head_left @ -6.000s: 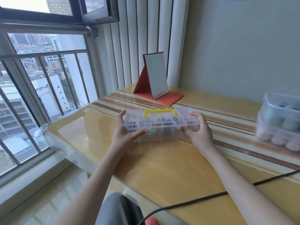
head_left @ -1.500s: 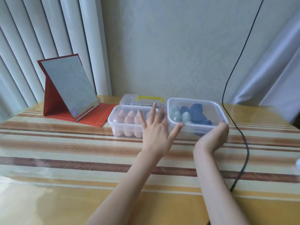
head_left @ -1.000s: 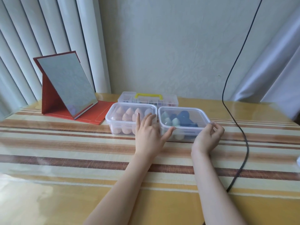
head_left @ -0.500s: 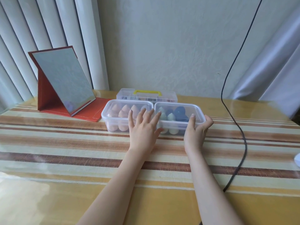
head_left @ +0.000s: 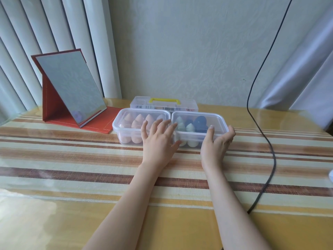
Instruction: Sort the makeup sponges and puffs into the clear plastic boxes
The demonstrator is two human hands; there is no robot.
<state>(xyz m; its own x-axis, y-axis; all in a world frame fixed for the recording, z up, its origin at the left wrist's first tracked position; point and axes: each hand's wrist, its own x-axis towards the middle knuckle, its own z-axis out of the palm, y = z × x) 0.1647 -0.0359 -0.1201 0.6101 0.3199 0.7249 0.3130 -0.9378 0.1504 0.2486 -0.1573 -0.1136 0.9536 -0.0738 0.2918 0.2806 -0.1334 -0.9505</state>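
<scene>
Fingers (head_left: 163,126) of the left hand (head_left: 158,141) lie spread and straight across the near edges of the pink-sponge box (head_left: 129,127) and the blue-green-sponge box (head_left: 216,121), while the right hand (head_left: 215,141) curls round the second box's near right corner. Both lidded clear boxes sit touching side by side on the striped worktop (head_left: 72,159). A yellow-handled case (head_left: 164,104) stands just behind them, a red folding mirror (head_left: 72,87) to the left and a black cable (head_left: 270,150) to the right.

Pale textured wall (head_left: 189,51), vertical blinds (head_left: 54,29) at left, striped glossy table (head_left: 72,159).
</scene>
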